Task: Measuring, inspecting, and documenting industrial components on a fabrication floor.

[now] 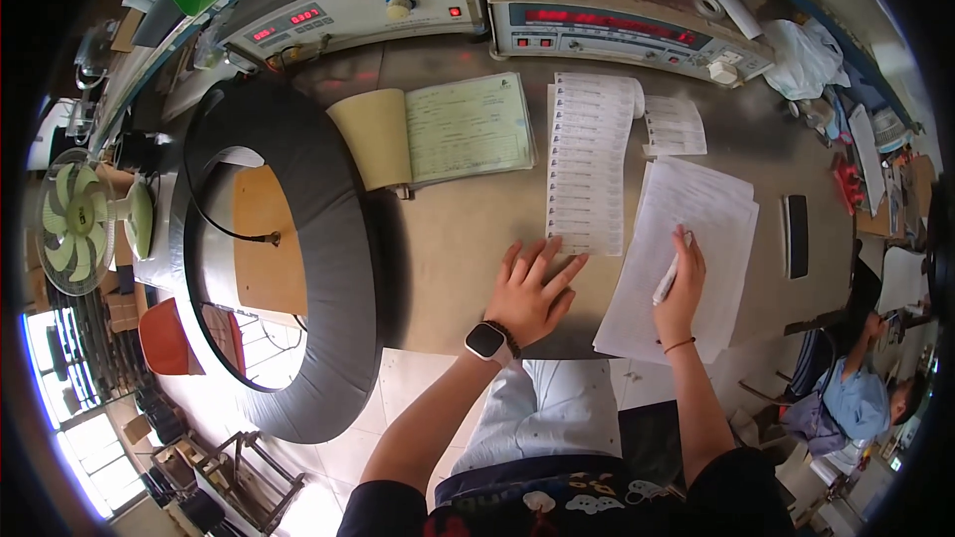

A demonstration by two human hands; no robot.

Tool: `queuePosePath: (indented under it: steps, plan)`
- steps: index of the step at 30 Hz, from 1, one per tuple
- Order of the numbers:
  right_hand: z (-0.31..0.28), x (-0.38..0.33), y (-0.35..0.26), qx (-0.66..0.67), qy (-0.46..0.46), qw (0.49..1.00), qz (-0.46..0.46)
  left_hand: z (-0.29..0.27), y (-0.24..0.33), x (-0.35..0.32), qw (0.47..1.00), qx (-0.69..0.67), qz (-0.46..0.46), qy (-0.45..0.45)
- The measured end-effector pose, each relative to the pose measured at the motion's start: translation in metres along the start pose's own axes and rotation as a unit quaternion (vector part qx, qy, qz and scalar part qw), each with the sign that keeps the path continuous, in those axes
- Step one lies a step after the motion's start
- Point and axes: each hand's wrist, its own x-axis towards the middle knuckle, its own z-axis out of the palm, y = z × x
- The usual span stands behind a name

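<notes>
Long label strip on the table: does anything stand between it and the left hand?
Nothing visible does: the left hand is spread at the near end of the long label strip, one fingertip at its corner. The white sheets lie to the right.

black short sleeves [383, 509], pale trousers [547, 403], black-faced watch [485, 340]
</notes>
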Motion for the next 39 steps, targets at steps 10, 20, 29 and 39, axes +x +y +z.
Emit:
queuePosePath:
  steps: [10,20,29,39]
  plan:
    - [0.010,-0.005,0.009,0.056,0.005,0.998,0.027,-0.001,-0.001,-0.004,0.999,-0.031,-0.010,0.021]
    - [0.007,-0.009,0.000,-0.032,-0.036,0.999,0.015,0.000,-0.002,-0.012,0.999,-0.033,-0.008,0.038]
    - [-0.012,-0.003,0.008,-0.053,-0.002,0.998,-0.022,-0.010,0.010,0.000,0.995,-0.058,0.017,0.075]
    - [0.033,-0.008,-0.006,-0.114,-0.111,0.987,-0.019,-0.020,0.020,-0.162,0.961,-0.109,-0.148,0.207]
